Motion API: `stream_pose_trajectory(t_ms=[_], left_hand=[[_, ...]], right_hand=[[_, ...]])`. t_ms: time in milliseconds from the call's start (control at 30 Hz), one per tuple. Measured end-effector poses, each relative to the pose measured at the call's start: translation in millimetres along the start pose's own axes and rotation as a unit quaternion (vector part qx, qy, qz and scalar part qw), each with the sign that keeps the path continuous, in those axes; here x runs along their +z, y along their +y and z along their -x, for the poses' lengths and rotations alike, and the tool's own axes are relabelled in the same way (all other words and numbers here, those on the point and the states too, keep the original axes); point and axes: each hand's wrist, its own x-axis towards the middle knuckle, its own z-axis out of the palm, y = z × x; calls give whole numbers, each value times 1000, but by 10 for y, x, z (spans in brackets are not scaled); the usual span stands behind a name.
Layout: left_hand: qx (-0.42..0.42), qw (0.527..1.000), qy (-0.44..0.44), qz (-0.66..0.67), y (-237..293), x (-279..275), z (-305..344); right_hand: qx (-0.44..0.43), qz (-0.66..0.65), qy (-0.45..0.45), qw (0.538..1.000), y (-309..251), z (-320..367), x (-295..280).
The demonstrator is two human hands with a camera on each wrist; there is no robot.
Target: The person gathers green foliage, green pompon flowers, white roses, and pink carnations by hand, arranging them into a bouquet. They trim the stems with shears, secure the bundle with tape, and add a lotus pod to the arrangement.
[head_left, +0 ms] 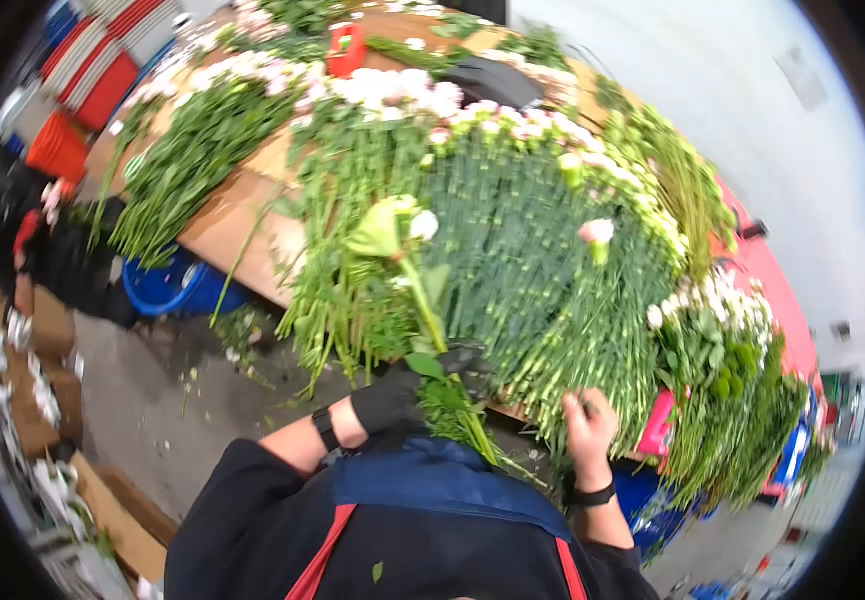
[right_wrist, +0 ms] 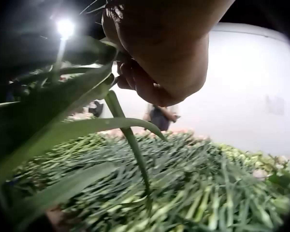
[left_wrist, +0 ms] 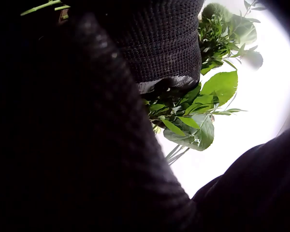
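Observation:
My left hand point(head_left: 391, 398), in a black glove, grips a bunch of green stems point(head_left: 423, 305) with a pale green bloom point(head_left: 378, 230) and a white one at its top. Leaves point(left_wrist: 220, 87) stick out beside the dark glove point(left_wrist: 164, 46) in the left wrist view. The bare right hand point(head_left: 591, 425) has its fingers curled at the cut ends of the laid-out stems, above which a pale pink carnation point(head_left: 598, 233) stands out. Long leaves point(right_wrist: 130, 140) hang by the right fingers point(right_wrist: 142, 87), which pinch a stem, largely hidden.
Rows of carnations point(head_left: 523, 220) and other stems cover the table point(head_left: 243, 225). White flowers point(head_left: 728, 305) lie at the right. A blue bucket point(head_left: 158, 290) stands at left, near a person in dark clothes point(head_left: 63, 250); cardboard boxes point(head_left: 48, 395) are on the floor.

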Motion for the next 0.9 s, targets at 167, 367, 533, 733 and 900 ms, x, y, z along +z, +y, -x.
stream_pose_trajectory(t_ms=[167, 367, 533, 733, 900], left_hand=[[5, 999, -39, 20, -146, -395, 31], [22, 999, -37, 25, -220, -689, 193], [63, 997, -23, 30, -123, -656, 517], [304, 890, 58, -334, -240, -1048, 731], [304, 902, 100, -289, -210, -1100, 983]], right_hand=[[-47, -65, -195, 978, -348, 263, 512], [-116, -105, -153, 976, -620, 228, 785], [-174, -104, -154, 967, -938, -26, 1147], [-244, 63, -261, 932, -1267, 11, 1565], [-348, 68, -297, 887, -1217, 148, 1906]])
